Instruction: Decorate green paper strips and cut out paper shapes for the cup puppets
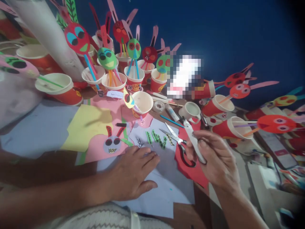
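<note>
My left hand (133,173) lies palm down on a sheet of light blue paper (164,190), fingers stretched out. My right hand (220,162) is raised at the right, its fingers closed around a slim white-handled tool (194,141) with a small metal head; its exact kind is unclear. Just left of it, scissors (182,149) with black handles lie partly open over the blue paper and red paper (199,173). Small green cut strips (157,138) with black marks sit ahead of my left fingertips. Close by is a blue round paper face (111,144) with red ears.
Red paper cups (114,82) with colourful paper faces on sticks line the back and right. A white mug (190,111), glue tube (172,112), tape roll (159,106) and blue pencil (172,121) lie mid-table. Yellow paper (89,124) is at left, a phone (277,149) at right.
</note>
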`<move>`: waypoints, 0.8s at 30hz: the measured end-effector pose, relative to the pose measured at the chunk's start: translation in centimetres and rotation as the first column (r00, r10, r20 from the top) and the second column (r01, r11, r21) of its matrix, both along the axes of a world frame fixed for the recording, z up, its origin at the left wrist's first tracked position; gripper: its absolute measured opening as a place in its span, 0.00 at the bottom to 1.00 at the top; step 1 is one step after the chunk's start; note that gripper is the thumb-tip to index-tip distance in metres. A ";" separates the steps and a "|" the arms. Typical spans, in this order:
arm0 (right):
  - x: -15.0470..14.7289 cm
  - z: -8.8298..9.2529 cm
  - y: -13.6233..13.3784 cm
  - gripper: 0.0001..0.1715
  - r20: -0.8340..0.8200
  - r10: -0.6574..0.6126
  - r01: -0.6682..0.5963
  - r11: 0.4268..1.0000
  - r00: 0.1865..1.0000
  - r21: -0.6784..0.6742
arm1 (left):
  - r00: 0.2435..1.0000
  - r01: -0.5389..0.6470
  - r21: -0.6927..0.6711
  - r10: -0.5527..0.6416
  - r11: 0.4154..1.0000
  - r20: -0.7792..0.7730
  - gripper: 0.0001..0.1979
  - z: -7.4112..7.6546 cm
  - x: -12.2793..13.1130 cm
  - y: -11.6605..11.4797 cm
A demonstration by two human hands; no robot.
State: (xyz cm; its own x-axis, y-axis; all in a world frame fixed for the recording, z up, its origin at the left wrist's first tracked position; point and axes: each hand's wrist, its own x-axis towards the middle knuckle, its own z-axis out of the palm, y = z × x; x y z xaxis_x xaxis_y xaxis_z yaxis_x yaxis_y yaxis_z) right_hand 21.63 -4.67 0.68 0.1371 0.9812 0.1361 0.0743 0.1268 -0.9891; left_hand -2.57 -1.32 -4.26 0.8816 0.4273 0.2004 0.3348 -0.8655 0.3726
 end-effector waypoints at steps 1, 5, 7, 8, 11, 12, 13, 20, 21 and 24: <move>-0.1 -0.2 -0.2 0.12 -0.088 -0.001 0.000 1.000 0.996 -0.019 | 1.000 0.000 -0.003 0.000 1.000 0.019 0.26 -0.1 0.0 0.0; -0.3 -0.8 -0.4 0.09 -0.303 0.020 -0.048 0.995 0.953 -0.086 | 0.998 -0.002 -0.011 0.003 1.000 0.066 0.21 -0.2 0.0 0.0; -0.3 -0.8 -0.3 0.06 -0.352 0.036 -0.085 0.989 0.935 -0.124 | 0.998 -0.023 -0.012 0.024 1.000 0.050 0.21 -0.2 0.1 0.0; -0.3 -0.8 -0.2 0.06 -0.362 0.043 -0.097 0.986 0.931 -0.135 | 0.999 -0.035 -0.009 0.036 0.999 0.037 0.21 -0.1 0.2 0.0; -0.6 -0.9 -0.1 0.15 -0.374 0.061 -0.111 0.987 0.925 -0.115 | 0.999 -0.037 -0.003 0.037 0.999 -0.021 0.21 0.1 0.6 -0.1; -0.7 -1.2 -0.1 0.17 -0.379 0.062 -0.104 0.991 0.923 -0.090 | 0.999 -0.029 -0.001 0.029 1.000 -0.042 0.21 0.1 0.6 -0.1; -0.9 -1.5 -0.2 0.16 -0.383 0.057 -0.089 0.994 0.922 -0.068 | 0.998 -0.020 0.005 0.021 1.000 -0.060 0.21 0.0 0.7 -0.2; -1.6 -4.4 -1.4 0.11 -0.341 -0.041 0.024 0.998 0.939 -0.054 | 0.997 -0.020 0.059 0.024 0.998 -0.078 0.20 -0.4 0.7 -0.2; -1.6 -4.7 -1.5 0.11 -0.336 -0.052 0.032 0.997 0.941 -0.064 | 0.997 -0.024 0.060 0.028 0.998 -0.069 0.20 -0.5 0.7 -0.1; -1.7 -5.2 -1.7 0.15 -0.299 -0.077 0.053 0.995 0.951 -0.088 | 0.997 -0.028 0.055 0.031 0.998 -0.068 0.21 -0.5 0.6 -0.1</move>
State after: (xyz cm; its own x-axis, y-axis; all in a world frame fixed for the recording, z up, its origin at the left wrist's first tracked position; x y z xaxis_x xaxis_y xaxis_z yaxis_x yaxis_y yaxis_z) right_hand 19.97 -6.34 -4.48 0.2235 0.9747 0.0019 -0.2230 0.0530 -0.9734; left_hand -1.98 -1.40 -4.71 0.8811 0.4437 0.1636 0.3837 -0.8730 0.3010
